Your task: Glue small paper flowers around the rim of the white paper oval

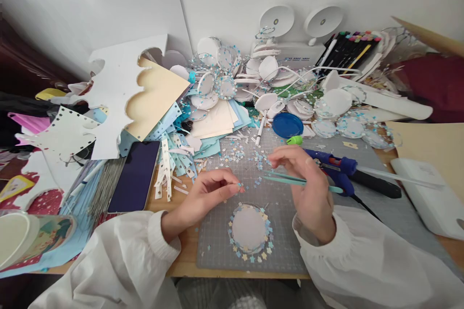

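Pinching tiny blue piece (240,185), left hand (212,192) hangs nearer, beyond-left of star-ringed round white disc (249,227); right hand (308,186), beyond-right of disc, holds slim teal tweezers (286,179), tips leftward.

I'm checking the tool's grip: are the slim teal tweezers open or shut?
Open: the tweezers in the right hand show two prongs apart at their tips.

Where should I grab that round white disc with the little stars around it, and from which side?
I'd pinch the round white disc across its left and right edges, coming down from above: it lies flat on the cutting mat, so its broad face offers nothing to pinch. Go gently, since little stars ring the rim; I can't tell how firmly they're attached.
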Motion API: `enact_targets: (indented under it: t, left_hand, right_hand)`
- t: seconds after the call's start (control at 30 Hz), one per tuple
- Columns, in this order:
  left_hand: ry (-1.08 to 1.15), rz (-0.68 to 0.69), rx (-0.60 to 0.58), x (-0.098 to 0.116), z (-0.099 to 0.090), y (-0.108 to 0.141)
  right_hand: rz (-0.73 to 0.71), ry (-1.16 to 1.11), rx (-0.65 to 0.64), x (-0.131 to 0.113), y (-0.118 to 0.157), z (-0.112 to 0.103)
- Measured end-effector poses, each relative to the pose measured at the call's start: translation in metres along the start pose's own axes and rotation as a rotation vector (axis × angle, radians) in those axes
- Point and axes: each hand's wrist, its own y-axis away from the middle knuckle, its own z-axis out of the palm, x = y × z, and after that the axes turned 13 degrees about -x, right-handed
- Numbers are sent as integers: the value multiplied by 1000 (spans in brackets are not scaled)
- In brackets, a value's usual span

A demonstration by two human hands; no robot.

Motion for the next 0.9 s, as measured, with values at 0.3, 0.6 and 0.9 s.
enact_targets:
  t: [0.3, 0.6, 0.9]
  left_hand:
    - [-13, -9, -10, 1, 0, -1]
    - [5, -20, -37, 1, 0, 1]
    - [18, -35, -42, 2, 1, -1]
  right_hand:
    - [266, -488, -239, -6, -7, 0]
    - [233, -476, -345, -1, 0, 2]
    - [250, -488, -380, 4, 1, 4]
